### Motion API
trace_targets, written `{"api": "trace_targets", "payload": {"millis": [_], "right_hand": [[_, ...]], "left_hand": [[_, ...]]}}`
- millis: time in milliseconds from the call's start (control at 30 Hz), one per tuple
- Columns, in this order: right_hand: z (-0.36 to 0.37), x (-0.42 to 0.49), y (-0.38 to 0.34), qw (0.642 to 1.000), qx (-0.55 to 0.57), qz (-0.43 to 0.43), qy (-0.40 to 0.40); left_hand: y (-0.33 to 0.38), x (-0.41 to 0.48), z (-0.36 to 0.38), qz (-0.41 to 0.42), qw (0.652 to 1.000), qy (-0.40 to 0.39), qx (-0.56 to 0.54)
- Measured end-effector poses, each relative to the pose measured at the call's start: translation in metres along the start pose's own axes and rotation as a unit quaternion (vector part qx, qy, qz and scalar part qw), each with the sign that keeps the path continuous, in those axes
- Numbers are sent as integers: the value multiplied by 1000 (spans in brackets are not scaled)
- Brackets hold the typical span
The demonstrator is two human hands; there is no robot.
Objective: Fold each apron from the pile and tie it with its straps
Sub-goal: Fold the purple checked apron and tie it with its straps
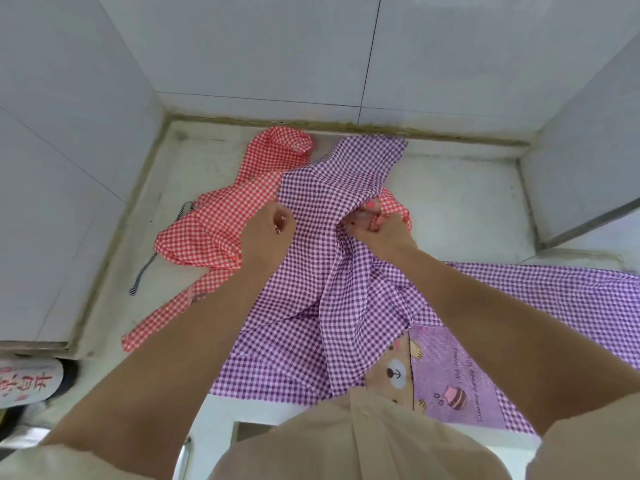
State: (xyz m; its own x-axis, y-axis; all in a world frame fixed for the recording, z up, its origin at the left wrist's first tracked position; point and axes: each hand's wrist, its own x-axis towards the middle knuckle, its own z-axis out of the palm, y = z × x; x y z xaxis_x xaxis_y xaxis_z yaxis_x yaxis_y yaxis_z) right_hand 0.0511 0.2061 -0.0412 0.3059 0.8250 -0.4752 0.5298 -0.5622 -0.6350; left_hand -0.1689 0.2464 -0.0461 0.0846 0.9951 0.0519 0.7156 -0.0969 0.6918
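Note:
A purple checked apron lies crumpled across the white counter, its bear-print pocket near the front edge. My left hand pinches the apron's left edge. At the bunched fold in the apron's middle, my right hand grips the cloth with curled fingers. A red checked apron lies under and to the left of the purple one, with a bit of red showing by my right hand. A dark striped strap trails off the red apron's left side.
Tiled walls close the counter in on the left, back and right. A grimy seam runs along the back edge. At the lower left, below the counter, is a white item with red characters.

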Motion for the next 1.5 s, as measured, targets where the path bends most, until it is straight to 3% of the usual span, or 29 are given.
{"api": "trace_targets", "payload": {"millis": [100, 200, 233, 300, 367, 433, 500, 567, 600, 667, 700, 800, 867, 967, 1033, 1100, 1167, 1233, 1300, 1367, 1500], "right_hand": [[3, -10, 5, 990, -69, -32, -122], [-1, 1, 0, 973, -97, 9, -209], [-7, 3, -5, 958, -94, 44, -266], [-24, 3, -17, 894, -92, 115, -423], [-41, 1, -31, 862, -53, 101, -495], [-45, 6, -41, 897, 40, 29, -438], [-40, 13, -48, 948, 218, -61, -222], [-34, 25, -49, 928, 351, -128, -1], [-32, 29, -50, 914, 374, -151, 41], [-29, 34, -42, 912, 366, -181, 33], [-28, 32, -38, 920, 349, -178, 22], [-23, 27, -29, 958, 249, -140, 16], [-14, 23, -20, 973, 157, -153, 70], [-5, 10, -6, 968, 93, -191, 133], [3, -2, 4, 970, 74, -191, 129], [9, -13, 16, 980, 46, -174, 87], [16, -25, 26, 991, 36, -130, -14], [27, -35, 38, 989, 15, -104, -108], [42, -41, 56, 982, -70, -125, -122], [55, -48, 74, 973, -140, -143, -113], [84, -72, 97, 964, -207, -164, -30]], "left_hand": [[-5, -12, 6, 5, 989, -139, 47], [-9, -19, 12, -44, 958, -276, 63], [-10, -20, 13, -54, 953, -293, 63], [-11, -21, 12, -53, 952, -295, 54], [-10, -19, 12, -81, 951, -297, 28], [-9, -13, 12, -164, 939, -300, -33], [-1, -8, 10, -248, 919, -267, -150], [5, -5, 8, -309, 885, -226, -264], [4, -2, 5, -322, 867, -220, -309], [2, -1, -4, -310, 859, -218, -345], [-1, 0, -7, -286, 877, -210, -324], [-16, 3, -7, -161, 968, -162, -107], [-15, 3, -5, -81, 993, -47, -65], [1, 7, -2, -103, 978, 176, 42], [9, 2, -3, -101, 955, 242, 135], [11, -13, -2, 37, 970, 200, 130], [9, -39, 4, 170, 980, 51, 87], [3, -64, 10, 216, 962, -105, 131], [-14, -80, 17, 215, 921, -202, 255], [-43, -89, 21, 140, 907, -212, 336], [-80, -106, 2, -42, 961, -59, 266]]}}
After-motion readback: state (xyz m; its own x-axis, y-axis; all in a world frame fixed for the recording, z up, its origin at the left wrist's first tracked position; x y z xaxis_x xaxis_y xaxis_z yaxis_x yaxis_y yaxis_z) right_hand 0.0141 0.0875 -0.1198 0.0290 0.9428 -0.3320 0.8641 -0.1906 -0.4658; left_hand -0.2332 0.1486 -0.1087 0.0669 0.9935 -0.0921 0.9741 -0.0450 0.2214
